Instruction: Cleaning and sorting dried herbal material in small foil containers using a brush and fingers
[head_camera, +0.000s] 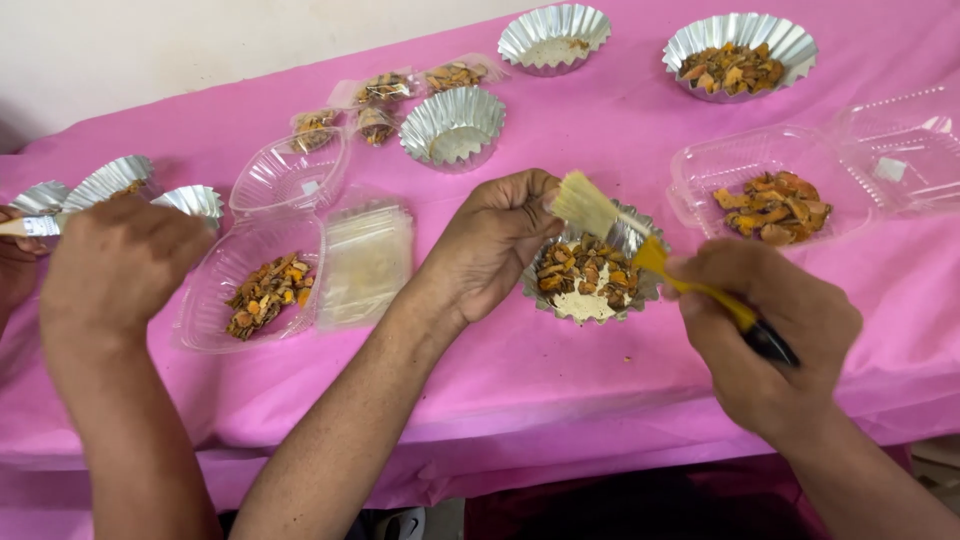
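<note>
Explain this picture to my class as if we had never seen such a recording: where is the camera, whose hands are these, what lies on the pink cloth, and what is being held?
There is one picture, taken by a camera on a person's head, looking down. The left hand steadies a fluted foil cup of orange-brown dried pieces and pale powder. The right hand holds a yellow-handled brush with its bristles over that cup. At far left, another person's hand works beside more foil cups. On the pink tablecloth also lie clear plastic clamshell boxes holding the same pieces, small filled bags and a stack of empty bags.
</note>
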